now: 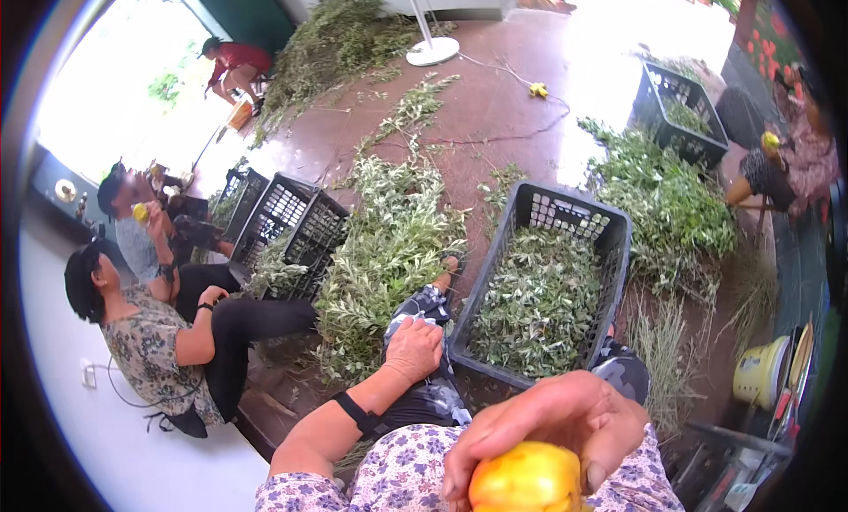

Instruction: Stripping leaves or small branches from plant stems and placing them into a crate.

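Observation:
Close to the camera, my right hand [563,419] grips a glossy yellow-orange fruit [527,479]; its lower part runs out of the picture. My left hand [416,349] rests on the knee of my patterned trousers, fingers bent and their tips hidden. Between my legs stands a black plastic crate [464,313] holding stripped green leaves [540,300]. Left of it, a heap of leafy cut branches [391,227] spreads over the floor beside my foot.
To the left, a seated person [159,333] sits by black crates [291,214]; another holds a yellow fruit [140,212]. A third person [242,65] bends near a branch pile [338,41]. At right are bare stems [659,359], a yellow bucket [758,373] and another person [805,154]. A cable [490,139] crosses the floor.

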